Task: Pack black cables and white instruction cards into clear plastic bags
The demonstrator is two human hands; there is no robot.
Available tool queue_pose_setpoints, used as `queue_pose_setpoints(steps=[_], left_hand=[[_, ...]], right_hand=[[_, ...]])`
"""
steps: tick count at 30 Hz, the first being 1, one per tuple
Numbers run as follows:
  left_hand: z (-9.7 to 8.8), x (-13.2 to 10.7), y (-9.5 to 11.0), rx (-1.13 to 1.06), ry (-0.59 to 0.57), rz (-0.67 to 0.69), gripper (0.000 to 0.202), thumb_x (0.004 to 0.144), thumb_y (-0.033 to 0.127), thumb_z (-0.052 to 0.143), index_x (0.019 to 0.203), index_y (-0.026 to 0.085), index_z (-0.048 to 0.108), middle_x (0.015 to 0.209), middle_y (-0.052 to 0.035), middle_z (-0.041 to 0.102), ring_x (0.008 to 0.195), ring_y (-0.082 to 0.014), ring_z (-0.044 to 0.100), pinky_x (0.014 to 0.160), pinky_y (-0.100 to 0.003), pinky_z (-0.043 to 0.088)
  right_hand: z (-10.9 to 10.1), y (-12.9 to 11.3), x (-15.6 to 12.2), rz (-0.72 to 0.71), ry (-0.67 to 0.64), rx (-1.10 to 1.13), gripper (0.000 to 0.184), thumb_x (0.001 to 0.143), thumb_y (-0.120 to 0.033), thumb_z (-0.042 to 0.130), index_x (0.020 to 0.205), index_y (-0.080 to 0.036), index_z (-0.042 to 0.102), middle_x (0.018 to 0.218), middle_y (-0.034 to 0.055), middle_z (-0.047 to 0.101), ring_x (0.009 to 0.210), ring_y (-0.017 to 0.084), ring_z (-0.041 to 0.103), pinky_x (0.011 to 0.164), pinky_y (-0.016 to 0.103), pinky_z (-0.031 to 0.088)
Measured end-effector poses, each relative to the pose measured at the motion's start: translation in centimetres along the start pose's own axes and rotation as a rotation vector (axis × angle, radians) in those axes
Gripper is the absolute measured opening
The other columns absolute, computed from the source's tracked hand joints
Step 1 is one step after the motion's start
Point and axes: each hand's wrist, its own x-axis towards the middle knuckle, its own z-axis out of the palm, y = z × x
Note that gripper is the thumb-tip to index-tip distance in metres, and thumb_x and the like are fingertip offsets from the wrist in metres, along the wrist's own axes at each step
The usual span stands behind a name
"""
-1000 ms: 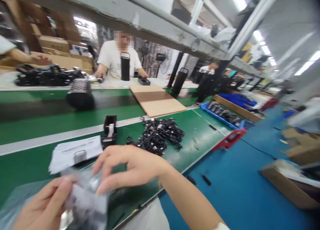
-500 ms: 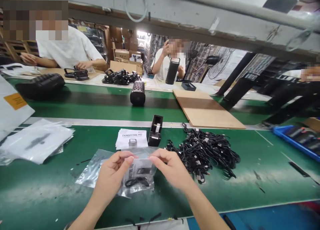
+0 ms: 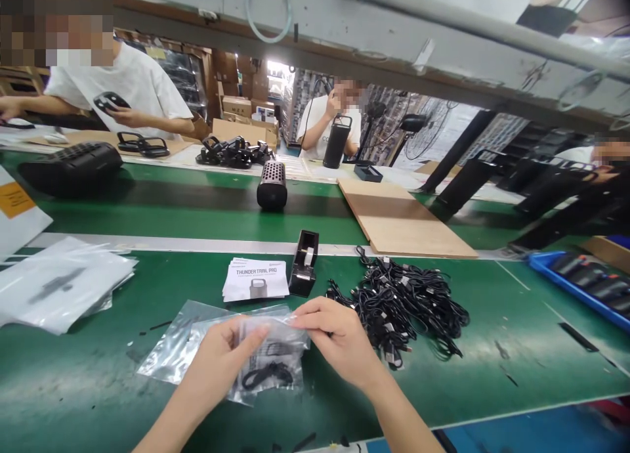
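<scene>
My left hand (image 3: 224, 358) and my right hand (image 3: 339, 338) both pinch the top edge of a clear plastic bag (image 3: 268, 358) that lies on the green table. Inside the bag I see a booklet and a coiled black cable. More clear bags (image 3: 170, 345) lie flat under it to the left. A stack of white booklets (image 3: 256, 279) sits just beyond my hands, with a black tape dispenser (image 3: 304, 272) beside it. A heap of black cables (image 3: 408, 302) lies right of my right hand.
A black speaker (image 3: 272, 185) lies on the conveyor belt, and another speaker (image 3: 73, 164) lies far left. A cardboard sheet (image 3: 403, 220) spans the belt. White bags (image 3: 59, 285) are piled left, and a blue tray (image 3: 581, 279) sits right. Other people work across the belt.
The view swung from the right side back to the table front. My hands, first bunched over a crumpled bag, now hold it by its top edge, lower and closer to the table.
</scene>
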Motion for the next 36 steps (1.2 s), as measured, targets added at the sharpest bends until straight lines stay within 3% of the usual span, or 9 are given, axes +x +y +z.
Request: queue_pose_setpoints(steps=[5,9,12,17,24,26,29,33,36], left_hand=[[0.4,-0.5,-0.8,0.137,0.178,0.110,0.035,0.074,0.046,0.055,0.052,0.018,0.051,0.047,0.0045,0.049,0.047,-0.0112,0.045,0.048,-0.021,0.037],[0.3,-0.7,-1.1,0.146,0.207,0.133,0.034,0.074,0.045,0.054,0.053,0.019,0.052,0.047,0.0040,0.052,0.046,-0.0121,0.047,0.046,-0.021,0.037],[0.1,-0.6,-1.4,0.101,0.177,0.109,0.031,0.075,0.046,0.053,0.060,0.019,0.054,0.054,0.0020,0.059,0.054,-0.0152,0.055,0.050,-0.022,0.041],[-0.1,-0.5,-1.9,0.014,0.139,0.077,0.029,0.074,0.046,0.055,0.064,0.018,0.056,0.056,0.0023,0.060,0.056,-0.0155,0.057,0.053,-0.023,0.045],[-0.3,-0.2,-2.1,-0.004,0.166,0.084,0.032,0.073,0.047,0.056,0.063,0.018,0.056,0.052,0.0029,0.057,0.053,-0.0150,0.056,0.052,-0.024,0.047],[-0.3,-0.2,-2.0,0.006,0.169,0.079,0.031,0.074,0.047,0.055,0.064,0.017,0.057,0.052,0.0027,0.057,0.055,-0.0155,0.057,0.053,-0.024,0.047],[-0.5,-0.4,-1.8,0.021,0.172,0.080,0.028,0.077,0.044,0.054,0.068,0.017,0.058,0.054,0.0023,0.058,0.058,-0.0161,0.058,0.054,-0.024,0.047],[-0.1,-1.0,-1.3,0.044,0.149,0.111,0.024,0.079,0.040,0.052,0.073,0.018,0.059,0.060,0.0014,0.060,0.061,-0.0154,0.057,0.056,-0.023,0.046],[0.5,-1.4,-0.8,0.090,0.162,0.109,0.025,0.078,0.039,0.053,0.066,0.018,0.057,0.059,0.0018,0.058,0.056,-0.0132,0.053,0.052,-0.021,0.043]], right_hand=[[-0.2,1.4,1.8,0.395,0.347,-0.075,0.026,0.084,-0.033,0.045,0.099,-0.019,0.061,0.102,0.0081,0.059,0.066,0.013,0.061,0.067,0.029,0.048],[0.3,3.4,4.4,0.642,0.338,-0.012,0.029,0.074,-0.043,0.055,0.072,-0.016,0.064,0.082,0.0074,0.063,0.046,0.012,0.057,0.054,0.029,0.048],[0.9,4.0,5.5,0.703,0.299,0.129,0.027,0.076,-0.040,0.053,0.076,-0.014,0.063,0.068,0.0058,0.065,0.047,0.016,0.062,0.049,0.028,0.048],[2.1,3.3,4.6,0.683,0.351,0.259,0.035,0.081,-0.046,0.044,0.094,-0.017,0.060,0.102,0.0082,0.065,0.081,0.018,0.067,0.071,0.030,0.050],[3.3,3.2,2.4,0.601,0.419,0.023,0.020,0.072,-0.034,0.058,0.062,-0.019,0.065,0.109,0.0100,0.056,0.115,0.025,0.043,0.093,0.035,0.034],[2.7,2.5,1.8,0.575,0.418,-0.152,0.016,0.074,-0.029,0.056,0.064,-0.019,0.065,0.111,0.0110,0.053,0.108,0.027,0.047,0.091,0.039,0.033],[2.2,0.4,0.7,0.537,0.273,-0.244,0.021,0.080,-0.031,0.050,0.067,-0.018,0.061,0.083,0.0073,0.061,0.081,0.021,0.055,0.076,0.035,0.040],[4.0,-1.9,0.1,0.671,0.031,0.300,0.034,0.080,-0.044,0.048,0.063,-0.016,0.057,0.057,0.0008,0.058,0.044,0.009,0.046,0.046,0.022,0.037],[6.0,-1.7,0.4,0.769,0.012,0.381,0.038,0.077,-0.049,0.051,0.060,-0.015,0.055,0.054,0.0008,0.060,0.033,0.006,0.039,0.037,0.019,0.030]])
